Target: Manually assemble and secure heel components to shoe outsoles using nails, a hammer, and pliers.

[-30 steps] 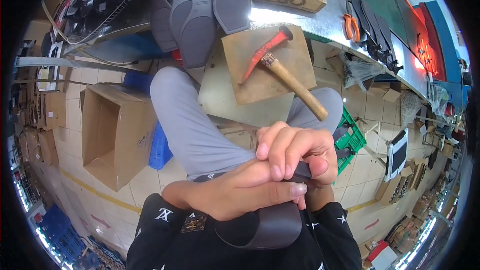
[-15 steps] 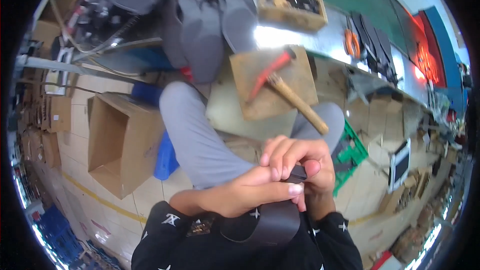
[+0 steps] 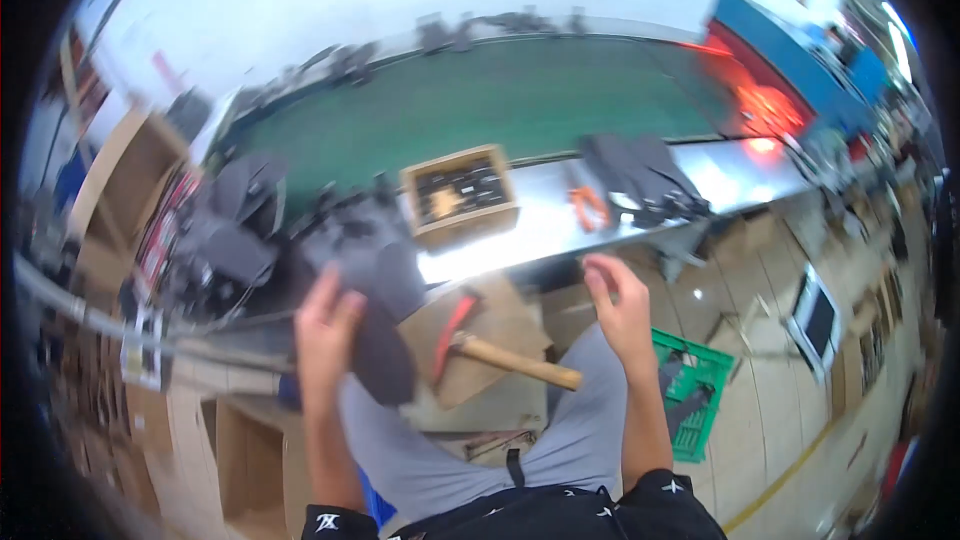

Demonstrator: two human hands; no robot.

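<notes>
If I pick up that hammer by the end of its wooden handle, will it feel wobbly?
The hammer would probably dip at its head, since the metal end looks heavier than the wooden handle. It looks stiff, not bendy. Lying flat on the board, it likely won't roll.

Both hands raised – left hand [image 3: 325,332] gripping, right hand [image 3: 618,308] loose
</notes>
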